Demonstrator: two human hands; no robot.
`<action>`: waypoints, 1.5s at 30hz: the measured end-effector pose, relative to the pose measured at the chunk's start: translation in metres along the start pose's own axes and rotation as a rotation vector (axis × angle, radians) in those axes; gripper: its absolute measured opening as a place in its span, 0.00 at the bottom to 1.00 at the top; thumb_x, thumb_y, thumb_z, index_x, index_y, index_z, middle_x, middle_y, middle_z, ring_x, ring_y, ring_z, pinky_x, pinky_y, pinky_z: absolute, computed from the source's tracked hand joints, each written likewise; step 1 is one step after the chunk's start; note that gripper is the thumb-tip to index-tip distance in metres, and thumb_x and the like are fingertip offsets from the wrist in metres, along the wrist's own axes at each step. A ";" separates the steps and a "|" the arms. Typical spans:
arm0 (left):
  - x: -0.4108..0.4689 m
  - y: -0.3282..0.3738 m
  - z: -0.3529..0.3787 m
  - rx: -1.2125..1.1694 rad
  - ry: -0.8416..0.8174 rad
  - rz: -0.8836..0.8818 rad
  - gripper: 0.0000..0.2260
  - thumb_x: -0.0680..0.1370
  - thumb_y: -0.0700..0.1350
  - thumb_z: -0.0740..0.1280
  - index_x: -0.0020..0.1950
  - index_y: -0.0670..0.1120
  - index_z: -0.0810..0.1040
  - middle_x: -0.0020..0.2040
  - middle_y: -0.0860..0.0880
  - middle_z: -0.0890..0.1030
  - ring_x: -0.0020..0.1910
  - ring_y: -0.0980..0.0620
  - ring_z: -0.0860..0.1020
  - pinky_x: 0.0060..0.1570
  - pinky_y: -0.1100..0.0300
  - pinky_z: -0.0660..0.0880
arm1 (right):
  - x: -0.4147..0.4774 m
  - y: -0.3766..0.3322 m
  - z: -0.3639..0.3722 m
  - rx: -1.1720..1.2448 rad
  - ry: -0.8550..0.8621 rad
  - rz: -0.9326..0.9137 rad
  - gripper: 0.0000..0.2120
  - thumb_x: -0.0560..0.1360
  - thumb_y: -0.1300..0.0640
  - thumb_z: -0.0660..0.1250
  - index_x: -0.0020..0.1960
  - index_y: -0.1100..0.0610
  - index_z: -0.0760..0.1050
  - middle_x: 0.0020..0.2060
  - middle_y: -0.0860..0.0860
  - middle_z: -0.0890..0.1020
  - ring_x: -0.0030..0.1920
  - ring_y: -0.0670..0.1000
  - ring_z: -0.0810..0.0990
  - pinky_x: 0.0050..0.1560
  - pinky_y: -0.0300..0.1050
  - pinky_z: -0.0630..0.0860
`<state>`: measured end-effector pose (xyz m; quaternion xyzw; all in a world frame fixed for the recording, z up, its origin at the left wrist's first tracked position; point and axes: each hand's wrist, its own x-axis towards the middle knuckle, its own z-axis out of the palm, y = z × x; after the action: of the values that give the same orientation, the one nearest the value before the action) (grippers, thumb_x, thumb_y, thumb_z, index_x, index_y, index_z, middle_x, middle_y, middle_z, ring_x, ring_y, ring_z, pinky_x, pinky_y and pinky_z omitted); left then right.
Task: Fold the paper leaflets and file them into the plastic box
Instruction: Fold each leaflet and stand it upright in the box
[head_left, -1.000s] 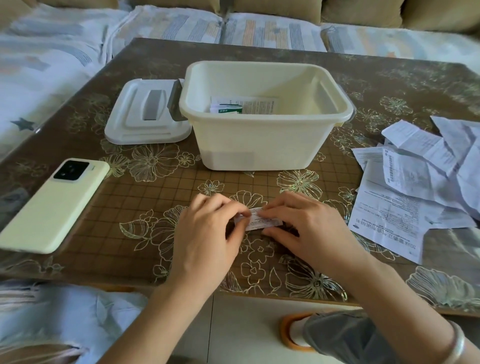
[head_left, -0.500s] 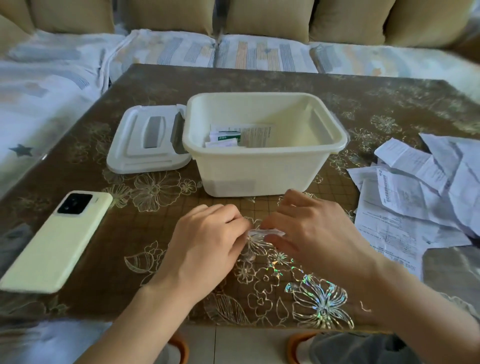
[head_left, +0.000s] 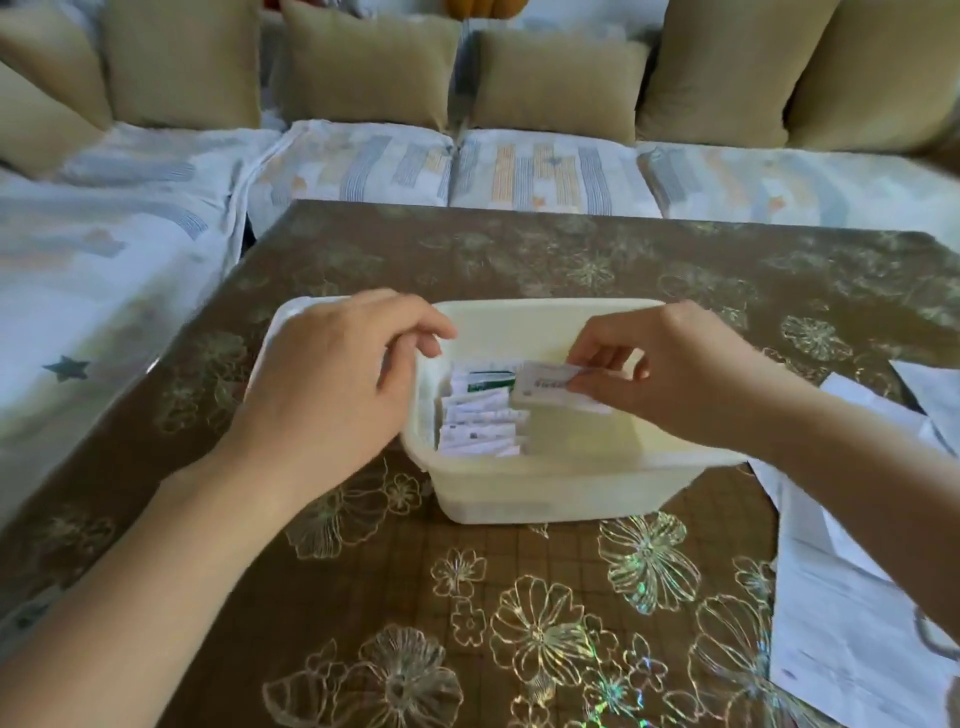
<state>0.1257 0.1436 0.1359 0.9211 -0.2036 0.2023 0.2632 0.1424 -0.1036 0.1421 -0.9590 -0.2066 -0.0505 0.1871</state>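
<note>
A small folded white paper leaflet (head_left: 543, 387) is pinched by the right hand (head_left: 691, 379) over the cream plastic box (head_left: 545, 493) at frame centre. The left hand (head_left: 332, 384) is held curled at the box's left rim, and whether the rim is gripped cannot be told.

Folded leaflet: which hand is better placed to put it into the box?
Right. The right hand pinches the leaflet above the open box, beside the filed stack. The left hand is at the box's left rim, without paper.
</note>
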 end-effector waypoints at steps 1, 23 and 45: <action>0.008 0.000 0.004 0.021 -0.055 0.015 0.14 0.78 0.37 0.62 0.52 0.54 0.82 0.45 0.61 0.81 0.45 0.61 0.78 0.50 0.60 0.76 | 0.011 0.004 0.007 -0.086 -0.028 -0.004 0.03 0.72 0.49 0.71 0.46 0.44 0.80 0.37 0.40 0.81 0.39 0.44 0.79 0.44 0.42 0.77; 0.046 -0.002 0.064 0.468 -0.680 0.040 0.19 0.77 0.39 0.60 0.59 0.59 0.80 0.49 0.53 0.78 0.49 0.48 0.71 0.54 0.51 0.75 | 0.045 0.026 0.041 -0.322 -0.215 -0.050 0.06 0.75 0.47 0.64 0.51 0.44 0.77 0.47 0.45 0.82 0.46 0.53 0.79 0.41 0.44 0.74; 0.046 -0.008 0.068 0.475 -0.660 0.171 0.19 0.75 0.40 0.58 0.56 0.58 0.81 0.51 0.55 0.78 0.49 0.52 0.74 0.55 0.55 0.72 | 0.047 0.013 0.046 -0.409 -0.232 0.034 0.08 0.73 0.52 0.65 0.52 0.52 0.77 0.49 0.51 0.81 0.48 0.58 0.79 0.40 0.43 0.71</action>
<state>0.1860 0.0991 0.1011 0.9514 -0.3005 -0.0413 -0.0535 0.1918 -0.0796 0.1037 -0.9797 -0.1963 0.0224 -0.0351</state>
